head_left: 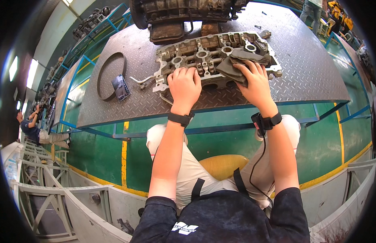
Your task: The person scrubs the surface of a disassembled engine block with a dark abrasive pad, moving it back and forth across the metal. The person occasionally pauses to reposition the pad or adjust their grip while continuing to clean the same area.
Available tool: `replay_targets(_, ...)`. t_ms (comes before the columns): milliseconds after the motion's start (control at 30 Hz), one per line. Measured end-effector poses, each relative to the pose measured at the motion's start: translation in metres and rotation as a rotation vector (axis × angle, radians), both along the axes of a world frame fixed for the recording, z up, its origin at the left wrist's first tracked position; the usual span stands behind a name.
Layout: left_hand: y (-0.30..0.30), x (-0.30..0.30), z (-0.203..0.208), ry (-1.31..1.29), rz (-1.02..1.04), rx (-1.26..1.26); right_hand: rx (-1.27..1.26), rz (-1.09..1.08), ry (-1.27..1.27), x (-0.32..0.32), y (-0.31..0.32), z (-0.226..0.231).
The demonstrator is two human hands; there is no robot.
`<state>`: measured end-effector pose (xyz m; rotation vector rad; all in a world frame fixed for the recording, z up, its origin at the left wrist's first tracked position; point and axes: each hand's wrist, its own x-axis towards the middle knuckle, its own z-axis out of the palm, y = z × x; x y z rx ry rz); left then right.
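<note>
An aluminium engine cylinder head (192,58) lies on the table in front of me, its round bores and camshaft bearing seats facing up. My left hand (184,87) rests at its near left edge, fingers bent over the rim, with the fingertips partly out of sight. A folded dark grey cloth (230,69) is gripped in my right hand (254,83) and pressed on the right part of the cylinder head. Some of the metal below is covered by the cloth.
A large, dirty engine or gearbox assembly (188,14) stands behind the cylinder head. To the left are a black belt loop (99,77), a phone (121,88) and a bent metal pipe (141,79) on the diamond-plate table (305,65). A cable hangs from my right wristband (271,121).
</note>
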<state>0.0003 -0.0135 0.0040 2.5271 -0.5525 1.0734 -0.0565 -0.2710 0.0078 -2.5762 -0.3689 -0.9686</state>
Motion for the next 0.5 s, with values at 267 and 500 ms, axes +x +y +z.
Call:
replay_targets(267, -0.002, 0.001, -0.002, -0.003, 0.007, -0.012, 0.009, -0.048, -0.008, -0.001, 0.010, -0.003)
replay_targets(500, -0.002, 0.001, -0.002, -0.019, 0.010, -0.011, -0.002, -0.066, -0.032, -0.001, 0.012, -0.004)
